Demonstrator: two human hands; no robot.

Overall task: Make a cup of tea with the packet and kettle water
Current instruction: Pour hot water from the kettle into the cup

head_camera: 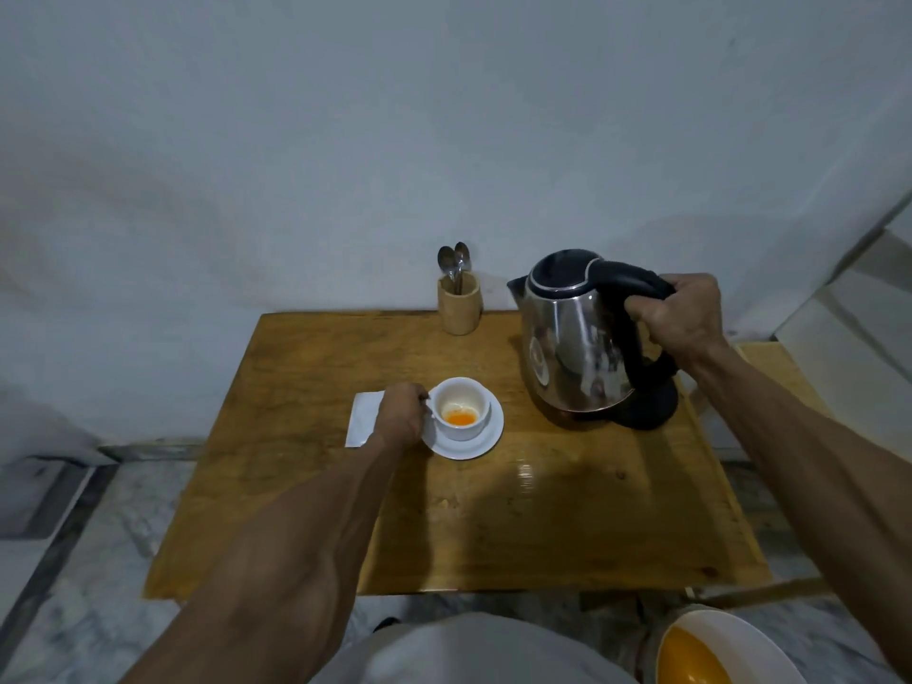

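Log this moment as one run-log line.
left hand: holding cup on saucer | right hand: gripping kettle handle | cup: orange powder, no water | table: kettle upright on base

I am viewing a wooden table (493, 525) standing against a plain pale grey wall (345, 140). Marbled floor tiles (98, 585) are surrounding it; dim light is reflecting off the tabletop.

No legible text was found.
No lettering, brand, number or sign could be read on the kettle (572, 338), the cup (461, 409) or the white packet (364, 417).
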